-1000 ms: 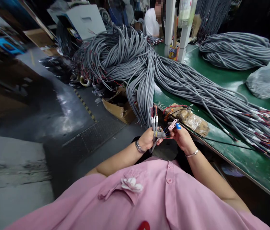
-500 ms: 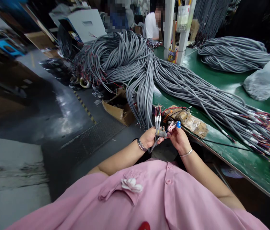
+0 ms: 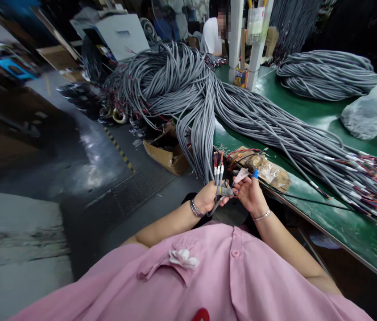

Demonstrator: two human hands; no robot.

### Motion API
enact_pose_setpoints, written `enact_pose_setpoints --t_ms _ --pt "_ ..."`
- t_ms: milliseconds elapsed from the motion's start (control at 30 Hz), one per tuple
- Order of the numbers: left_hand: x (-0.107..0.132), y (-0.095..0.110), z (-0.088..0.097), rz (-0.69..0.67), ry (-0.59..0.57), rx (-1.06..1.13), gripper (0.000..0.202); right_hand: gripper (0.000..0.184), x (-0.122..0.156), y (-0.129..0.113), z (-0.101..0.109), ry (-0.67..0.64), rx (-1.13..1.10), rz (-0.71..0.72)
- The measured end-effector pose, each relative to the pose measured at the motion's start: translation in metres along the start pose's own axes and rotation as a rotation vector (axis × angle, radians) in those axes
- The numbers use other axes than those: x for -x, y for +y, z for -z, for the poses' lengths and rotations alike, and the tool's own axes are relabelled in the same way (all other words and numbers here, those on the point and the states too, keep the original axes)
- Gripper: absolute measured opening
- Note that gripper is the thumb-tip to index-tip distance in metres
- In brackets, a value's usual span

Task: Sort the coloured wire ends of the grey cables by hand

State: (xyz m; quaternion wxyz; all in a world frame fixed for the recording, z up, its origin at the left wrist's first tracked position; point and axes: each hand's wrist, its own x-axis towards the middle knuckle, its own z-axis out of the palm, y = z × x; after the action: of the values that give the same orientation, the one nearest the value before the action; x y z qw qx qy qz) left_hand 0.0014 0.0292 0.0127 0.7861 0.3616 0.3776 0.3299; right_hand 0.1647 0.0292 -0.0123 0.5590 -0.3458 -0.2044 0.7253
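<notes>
The head view looks forward-down (fairly near) at the left hand (image 3: 209,196) and right hand (image 3: 251,196).

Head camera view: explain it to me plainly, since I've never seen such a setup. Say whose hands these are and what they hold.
There is no machine: these are a person's own hands, filmed by a camera on that person's head, looking down past a pink shirt. The left hand holds grey cables with white bands and thin coloured wires at their ends. The right hand, with a blue cover on its thumb, is close by; a small pink piece is at its fingers, though how firmly it is gripped is unclear. On the green table lie a long spread of cables, a coiled bundle and a plastic bag.
</notes>
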Motion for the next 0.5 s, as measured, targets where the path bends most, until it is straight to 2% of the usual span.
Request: enact_pose_setpoints --t_ms 100,233,367,500 --pt "0.011 -0.005 -0.008 -0.084 0.084 0.004 0.025 0.047 0.003 -0.003 0.001 -0.019 -0.022 -0.010" --pt "0.017 -0.008 -0.020 -0.157 0.193 0.058 0.026 0.028 0.003 -0.003 0.002 0.047 0.011 0.048" --pt "0.013 -0.008 -0.025 -0.193 0.235 0.107 0.026 0.031 0.001 0.000 0.000 0.041 0.020 0.059" --pt "0.008 -0.010 -0.022 -0.188 0.255 0.148 0.025 0.039 0.000 0.001 -0.005 0.035 0.044 0.063"
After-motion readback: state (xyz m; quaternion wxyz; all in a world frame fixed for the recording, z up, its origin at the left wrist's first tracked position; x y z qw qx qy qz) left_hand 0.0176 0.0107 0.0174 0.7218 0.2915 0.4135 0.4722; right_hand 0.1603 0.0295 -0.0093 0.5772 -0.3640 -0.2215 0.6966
